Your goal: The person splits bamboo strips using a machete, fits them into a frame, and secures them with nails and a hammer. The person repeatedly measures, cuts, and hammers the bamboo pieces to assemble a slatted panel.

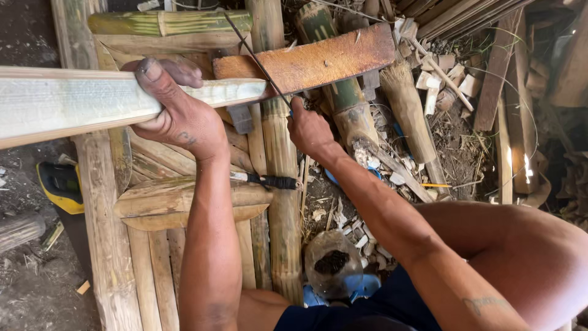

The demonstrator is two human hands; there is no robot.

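Bamboo slat point(73, 104): pale, split, lying across a wooden block point(306, 60), its end on the block's near edge. Left hand point(177, 113): fingers wrapped round the slat, clamped. Right hand point(309, 129): fist closed on a thin saw point(257, 61) set against the slat's end. Beneath: bamboo poles point(278, 153); knife point(269, 181); yellow tool point(58, 187) left.

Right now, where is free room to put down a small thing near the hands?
Free: the bamboo slats below the curved wooden piece, left of the left forearm. Crowded: the offcuts right of the right hand; the left hand grips the split bamboo.
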